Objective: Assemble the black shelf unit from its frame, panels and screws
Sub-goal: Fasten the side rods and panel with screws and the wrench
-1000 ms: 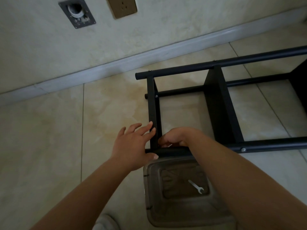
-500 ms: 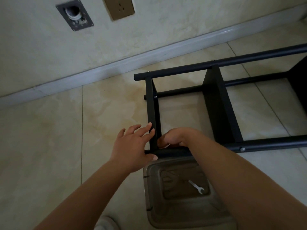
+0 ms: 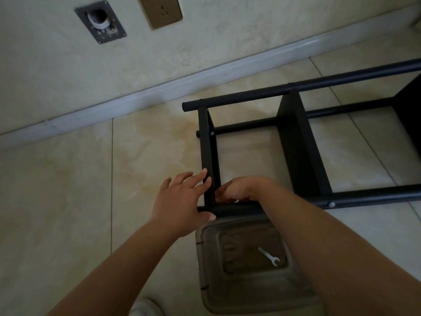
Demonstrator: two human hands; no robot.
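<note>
Hardly anything has shifted since a second ago: both hands stay at the near corner of the black shelf unit [image 3: 296, 142], which lies on its side on the tiled floor [image 3: 68, 190] near the wall. Her left hand [image 3: 182, 201] rests with straight fingers against the end panel [image 3: 208, 156], thumb on the lower tube. Her right hand [image 3: 237, 190] is curled just inside that panel, though what it holds, if anything, I cannot tell. A small wrench [image 3: 268, 256] lies on a plastic box [image 3: 239, 270] beneath. Likely she is fastening a corner joint.
</note>
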